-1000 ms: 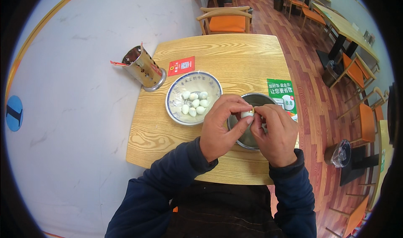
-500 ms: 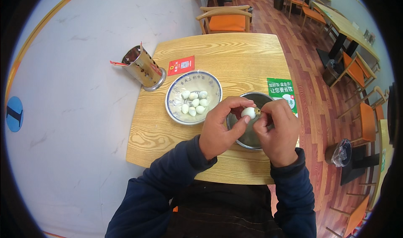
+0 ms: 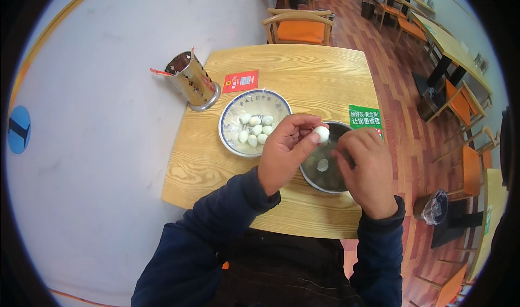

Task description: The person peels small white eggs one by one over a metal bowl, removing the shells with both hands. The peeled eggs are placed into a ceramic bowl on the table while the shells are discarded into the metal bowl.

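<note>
A smooth white egg (image 3: pixel 321 134), small and peeled-looking, is pinched in my left hand (image 3: pixel 284 152) above the steel bowl (image 3: pixel 314 177). My right hand (image 3: pixel 365 171) hangs over the bowl's right part, loosely bent and open, with nothing visible between thumb and fingers, though the fingertips are partly hidden and blurred. A pale thin piece (image 3: pixel 323 165) shows within the steel bowl, under the gap between my hands. Left of it, a blue-rimmed bowl (image 3: pixel 232 112) holds several small pale eggs (image 3: pixel 252 139).
The wooden table (image 3: pixel 200 177) stands against a pale wall. On it are a perforated steel holder (image 3: pixel 192 82), a red card (image 3: pixel 240 81) and a green card (image 3: pixel 365 117). An orange-seated chair (image 3: pixel 298 31) stands beyond; more tables, chairs and a lined bin (image 3: pixel 430 207) line the right.
The speckled shell on the egg is gone from it; a pale piece now shows in the steel bowl. My left hand has risen slightly, and my right hand has parted from the egg.
</note>
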`<action>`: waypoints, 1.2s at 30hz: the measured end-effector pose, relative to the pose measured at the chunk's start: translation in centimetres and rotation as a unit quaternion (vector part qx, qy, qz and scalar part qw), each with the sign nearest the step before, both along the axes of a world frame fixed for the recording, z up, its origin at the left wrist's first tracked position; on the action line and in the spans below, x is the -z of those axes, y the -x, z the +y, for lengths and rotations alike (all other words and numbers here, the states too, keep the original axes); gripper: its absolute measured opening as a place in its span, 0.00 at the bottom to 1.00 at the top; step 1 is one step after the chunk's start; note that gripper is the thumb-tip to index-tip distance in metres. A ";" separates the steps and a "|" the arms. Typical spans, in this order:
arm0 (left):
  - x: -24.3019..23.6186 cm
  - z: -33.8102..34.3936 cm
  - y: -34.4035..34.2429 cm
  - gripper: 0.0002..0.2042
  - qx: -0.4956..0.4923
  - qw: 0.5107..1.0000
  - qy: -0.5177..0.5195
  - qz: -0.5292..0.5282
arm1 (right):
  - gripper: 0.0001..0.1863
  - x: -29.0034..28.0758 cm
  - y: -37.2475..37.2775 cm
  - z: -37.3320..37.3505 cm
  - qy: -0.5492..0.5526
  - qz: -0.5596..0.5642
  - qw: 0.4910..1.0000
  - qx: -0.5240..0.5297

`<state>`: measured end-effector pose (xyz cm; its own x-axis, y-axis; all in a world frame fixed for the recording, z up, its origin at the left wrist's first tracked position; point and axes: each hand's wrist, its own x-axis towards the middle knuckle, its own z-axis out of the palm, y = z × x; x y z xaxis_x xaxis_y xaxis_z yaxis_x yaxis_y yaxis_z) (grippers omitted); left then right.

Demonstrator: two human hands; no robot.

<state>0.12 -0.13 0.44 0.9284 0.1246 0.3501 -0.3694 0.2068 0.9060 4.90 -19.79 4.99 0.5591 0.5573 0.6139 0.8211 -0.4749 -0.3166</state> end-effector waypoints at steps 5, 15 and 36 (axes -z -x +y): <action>-0.1 -0.3 0.5 0.24 -0.038 0.991 -0.125 -0.033 | 0.21 -0.2 0.8 0.5 -0.087 0.191 0.976 -0.056; -0.2 -0.1 0.5 0.26 -0.231 0.900 -0.319 -0.187 | 0.18 0.0 -0.4 1.5 0.091 0.164 0.981 -0.050; 2.1 -2.5 1.6 0.28 -0.214 0.864 -0.255 -0.378 | 0.14 -3.2 -2.9 2.5 0.222 0.277 0.917 -0.184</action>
<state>-1.44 -2.58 -1.63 0.3179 0.0515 0.9467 -0.8387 -0.4503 0.3062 7.81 -17.32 8.18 0.4409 0.8967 -0.0405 0.7230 -0.3815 -0.5760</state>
